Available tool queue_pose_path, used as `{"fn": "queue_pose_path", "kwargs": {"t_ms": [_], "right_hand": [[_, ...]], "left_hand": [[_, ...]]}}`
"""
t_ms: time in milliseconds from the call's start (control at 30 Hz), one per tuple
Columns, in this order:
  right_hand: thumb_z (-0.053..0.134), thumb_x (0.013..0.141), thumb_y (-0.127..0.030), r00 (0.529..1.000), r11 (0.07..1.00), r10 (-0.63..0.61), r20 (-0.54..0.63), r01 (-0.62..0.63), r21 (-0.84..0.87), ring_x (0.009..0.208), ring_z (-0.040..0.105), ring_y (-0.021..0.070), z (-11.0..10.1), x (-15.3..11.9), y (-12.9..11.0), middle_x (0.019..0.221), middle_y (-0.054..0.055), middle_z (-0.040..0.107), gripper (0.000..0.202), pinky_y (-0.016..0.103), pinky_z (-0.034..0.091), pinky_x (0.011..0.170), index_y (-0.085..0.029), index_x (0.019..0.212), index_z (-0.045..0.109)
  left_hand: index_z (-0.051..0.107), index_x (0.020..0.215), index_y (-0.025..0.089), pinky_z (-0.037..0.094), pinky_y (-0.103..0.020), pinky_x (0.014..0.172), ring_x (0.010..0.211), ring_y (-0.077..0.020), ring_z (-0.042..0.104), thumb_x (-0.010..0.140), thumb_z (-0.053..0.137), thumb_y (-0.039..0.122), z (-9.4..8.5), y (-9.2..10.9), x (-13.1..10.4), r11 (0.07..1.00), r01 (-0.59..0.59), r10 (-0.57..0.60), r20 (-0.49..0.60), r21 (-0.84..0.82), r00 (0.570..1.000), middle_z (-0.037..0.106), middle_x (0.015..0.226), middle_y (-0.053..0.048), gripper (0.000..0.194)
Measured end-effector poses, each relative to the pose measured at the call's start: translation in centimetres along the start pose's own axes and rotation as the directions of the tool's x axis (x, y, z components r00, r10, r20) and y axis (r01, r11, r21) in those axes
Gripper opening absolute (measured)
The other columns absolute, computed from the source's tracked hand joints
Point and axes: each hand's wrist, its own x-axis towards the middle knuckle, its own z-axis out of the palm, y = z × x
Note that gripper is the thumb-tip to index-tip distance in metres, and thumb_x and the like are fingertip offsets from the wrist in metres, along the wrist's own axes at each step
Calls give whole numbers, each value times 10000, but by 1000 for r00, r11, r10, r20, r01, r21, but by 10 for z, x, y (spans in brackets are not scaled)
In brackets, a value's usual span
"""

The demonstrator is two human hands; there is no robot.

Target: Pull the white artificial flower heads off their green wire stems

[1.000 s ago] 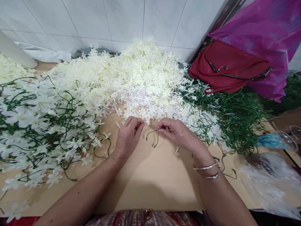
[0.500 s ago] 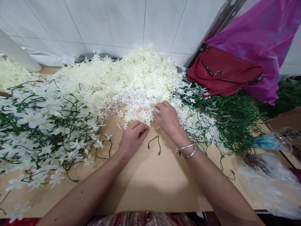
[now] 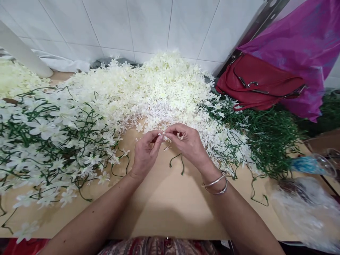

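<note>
My left hand (image 3: 147, 151) and my right hand (image 3: 188, 144) meet over the table (image 3: 170, 205), fingertips almost touching. Between them is a small white artificial flower (image 3: 163, 136), pinched by the thumb and finger of each hand. Most of the flower is covered by my fingertips. Just below my right hand lies a bent green plastic stem (image 3: 177, 160) on the bare wood. Behind both hands rises a large heap of loose white artificial flowers (image 3: 164, 85).
White flowers on green stems (image 3: 53, 141) pile up on the left. Green stems (image 3: 273, 134) lie heaped on the right, below a red handbag (image 3: 260, 79) and a purple plastic bag (image 3: 297, 46). A clear plastic bag (image 3: 305, 212) and a cup (image 3: 310, 164) sit at the right edge.
My right hand has drawn back from the flower heap to meet my left hand, which has risen slightly. A small white flower now shows between their fingertips. The view has shifted slightly.
</note>
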Motion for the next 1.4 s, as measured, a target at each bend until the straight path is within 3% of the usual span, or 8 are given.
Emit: {"fn": "queue_pose_path", "kwargs": {"t_ms": [67, 233, 400, 533, 667, 867, 1167, 1400], "right_hand": [[683, 914, -146, 999, 998, 28, 24, -27, -51, 747, 611, 157, -3, -4, 0, 829, 0, 699, 79, 291, 457, 719, -214, 882, 706], [661, 908, -44, 934, 902, 10, 356, 145, -406, 792, 597, 179, -6, -18, 4, 863, 30, 659, 162, 304, 408, 720, -197, 878, 702], [560, 972, -55, 938, 820, -71, 341, 249, -515, 814, 563, 215, 5, -26, 10, 872, 71, 641, 198, 345, 397, 743, -181, 838, 635], [566, 972, -102, 996, 965, -40, 84, 61, -256, 764, 557, 188, 4, -28, 6, 829, 32, 648, 158, 328, 423, 740, -205, 864, 618], [695, 900, -206, 982, 982, 153, -106, -139, 130, 710, 558, 157, 6, -29, 4, 758, -13, 645, 87, 302, 440, 700, -216, 819, 664], [770, 820, -261, 952, 905, 289, -97, -238, 354, 660, 530, 134, 12, -29, 7, 719, -31, 608, 130, 288, 420, 645, -210, 807, 650], [746, 802, -288, 939, 879, 323, -117, -252, 404, 630, 545, 132, 19, -31, 1, 678, -49, 595, 174, 283, 436, 625, -232, 831, 583], [748, 750, -270, 906, 854, 403, -130, -321, 410, 603, 537, 133, 18, -30, 5, 650, -72, 605, 285, 287, 435, 622, -232, 957, 556]], "left_hand": [[700, 1034, 185, 569, -245, 765, 812, -149, 731, 975, 663, 364, 0, -3, 1, 996, 56, -60, -52, -68, 997, 754, 875, -34, 191], [712, 986, 165, 571, -226, 703, 768, -153, 750, 923, 714, 449, 3, -4, 4, 982, 141, -157, -125, -127, 980, 751, 813, -21, 291], [767, 1022, 165, 574, -231, 710, 741, -139, 730, 905, 736, 436, 3, -7, 4, 985, 133, -150, -152, -111, 977, 761, 852, -31, 297], [793, 1054, 171, 570, -226, 686, 694, -123, 701, 880, 764, 426, 2, -8, 4, 984, 138, -154, -152, -110, 976, 752, 828, -23, 309], [780, 1043, 164, 593, -228, 695, 688, -125, 722, 822, 823, 424, 4, -4, 3, 967, 165, -188, -106, -194, 976, 760, 797, -10, 344], [772, 948, 170, 579, -217, 671, 677, -123, 720, 828, 830, 399, 5, -5, 0, 967, 176, -192, -75, -187, 978, 780, 817, -23, 264], [789, 952, 165, 562, -228, 689, 692, -133, 695, 875, 786, 390, 5, 0, -2, 978, 160, -163, -11, -130, 987, 756, 765, -25, 238], [796, 986, 198, 561, -257, 728, 748, -151, 708, 924, 745, 334, 4, 2, -5, 1000, 13, -13, 29, -6, 999, 766, 849, -41, 158]]}}
